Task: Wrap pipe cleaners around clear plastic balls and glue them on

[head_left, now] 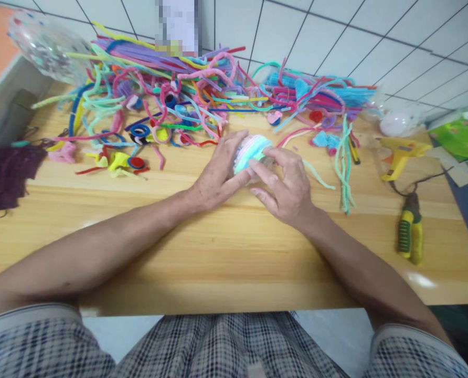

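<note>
Striped ball (253, 149) at middle of table (214, 252), near side of pipe-cleaner heap (202, 74). Our left hand (220, 173) cups ball, thumb across near side; our right hand (289, 184) half-curled, fingertips at right side, grip unclear. Underside hidden; we cannot tell table contact. Far object (178, 26) pixelated.

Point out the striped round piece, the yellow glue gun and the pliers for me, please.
Striped round piece (253, 149): head view, on its banded upper surface.
Yellow glue gun (402, 151): head view, on its body.
Pliers (406, 231): head view, on the left-hand grip in the picture.
</note>
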`<state>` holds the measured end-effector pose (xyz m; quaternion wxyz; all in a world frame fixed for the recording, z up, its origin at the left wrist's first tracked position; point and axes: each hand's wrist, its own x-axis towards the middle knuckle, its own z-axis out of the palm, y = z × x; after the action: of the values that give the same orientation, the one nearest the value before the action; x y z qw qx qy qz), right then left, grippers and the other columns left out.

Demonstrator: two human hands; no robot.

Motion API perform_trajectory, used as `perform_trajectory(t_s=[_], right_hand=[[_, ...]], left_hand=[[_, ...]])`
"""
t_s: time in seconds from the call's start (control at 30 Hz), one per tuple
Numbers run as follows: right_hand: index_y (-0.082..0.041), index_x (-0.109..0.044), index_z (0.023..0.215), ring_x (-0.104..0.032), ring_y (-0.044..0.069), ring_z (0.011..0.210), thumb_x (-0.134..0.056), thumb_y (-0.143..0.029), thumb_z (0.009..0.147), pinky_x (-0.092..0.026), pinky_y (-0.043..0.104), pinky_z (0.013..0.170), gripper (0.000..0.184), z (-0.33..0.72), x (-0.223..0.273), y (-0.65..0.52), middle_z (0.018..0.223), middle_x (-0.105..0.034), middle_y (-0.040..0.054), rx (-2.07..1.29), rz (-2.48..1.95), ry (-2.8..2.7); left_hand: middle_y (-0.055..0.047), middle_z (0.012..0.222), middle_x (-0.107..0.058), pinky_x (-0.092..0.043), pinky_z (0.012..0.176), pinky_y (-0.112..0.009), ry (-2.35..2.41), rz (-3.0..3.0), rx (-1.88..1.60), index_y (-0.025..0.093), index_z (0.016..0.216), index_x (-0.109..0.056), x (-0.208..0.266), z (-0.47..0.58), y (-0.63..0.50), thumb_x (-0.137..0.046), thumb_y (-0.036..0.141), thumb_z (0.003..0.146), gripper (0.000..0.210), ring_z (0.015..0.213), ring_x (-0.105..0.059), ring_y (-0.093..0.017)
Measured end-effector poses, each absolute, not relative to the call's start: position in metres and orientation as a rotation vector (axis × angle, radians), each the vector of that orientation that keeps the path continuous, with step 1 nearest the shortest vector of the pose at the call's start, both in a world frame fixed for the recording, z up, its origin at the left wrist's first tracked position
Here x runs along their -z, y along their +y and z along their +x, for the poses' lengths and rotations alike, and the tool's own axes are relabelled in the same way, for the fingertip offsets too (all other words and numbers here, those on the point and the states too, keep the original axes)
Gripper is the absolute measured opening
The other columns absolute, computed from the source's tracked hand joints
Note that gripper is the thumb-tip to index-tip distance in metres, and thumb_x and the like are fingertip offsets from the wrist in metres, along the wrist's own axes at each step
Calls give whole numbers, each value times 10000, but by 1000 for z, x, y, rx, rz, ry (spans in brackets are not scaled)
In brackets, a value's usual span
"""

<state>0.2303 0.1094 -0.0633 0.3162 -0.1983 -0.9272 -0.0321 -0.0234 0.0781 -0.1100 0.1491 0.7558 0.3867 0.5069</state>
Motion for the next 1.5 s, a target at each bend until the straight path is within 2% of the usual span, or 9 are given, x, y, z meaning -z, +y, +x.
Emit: perform_trajectory(t_s=[0.17,0.37,0.5,0.63,1.07,1.23,1.5], right_hand=[[-318,-641,1670,-648,417,1467,-688,-442,1140,-594,692,1208,547,230,63,111,1636,-628,176,44,-506,-2408],[-301,-503,1771,-657,416,1465,-621,-553,1163,-606,685,1198,669,228,64,111,1622,-635,187,-2,-470,-2363],[-308,-538,1748,-651,414,1470,-625,-520,1164,-588,688,1222,627,228,64,112,1633,-631,180,-35,-482,-2384],[-297,-460,1799,-667,416,1468,-651,-520,1153,-586,696,1236,710,229,63,113,1612,-655,183,-63,-440,-2346],[-282,-581,1687,-719,380,1395,-659,-411,1139,-681,626,1114,568,222,65,110,1542,-696,181,82,-510,-2316],[-278,-546,1711,-704,361,1419,-676,-336,1137,-659,617,1154,592,219,69,111,1550,-691,168,88,-465,-2273],[-348,-546,1727,-684,371,1443,-682,-345,1128,-613,658,1212,615,220,73,112,1590,-671,139,-21,-512,-2295]], left_hand=[[-155,1800,-536,-377,1460,-603,1100,2135,-1492,331,1804,-371,111,-22,78,-594,731,1152,797,1699,-510,-397],[-158,1807,-525,-405,1443,-596,1099,2147,-1465,330,1812,-357,111,-23,79,-632,700,1147,809,1685,-525,-395],[-157,1795,-540,-402,1445,-592,1101,2119,-1472,319,1801,-379,110,-24,78,-644,703,1142,807,1683,-525,-394],[-156,1802,-528,-406,1444,-595,1103,2117,-1449,323,1805,-370,109,-24,77,-636,687,1151,794,1690,-517,-392],[-164,1814,-511,-439,1426,-568,1105,2113,-1412,310,1812,-359,105,-27,75,-611,658,1174,770,1679,-528,-375],[-130,1815,-524,-424,1446,-544,1100,2071,-1382,335,1794,-396,101,-30,75,-495,599,1230,630,1705,-511,-343],[-126,1798,-552,-409,1457,-545,1091,2036,-1409,330,1767,-445,102,-31,75,-484,622,1228,615,1704,-520,-337]])
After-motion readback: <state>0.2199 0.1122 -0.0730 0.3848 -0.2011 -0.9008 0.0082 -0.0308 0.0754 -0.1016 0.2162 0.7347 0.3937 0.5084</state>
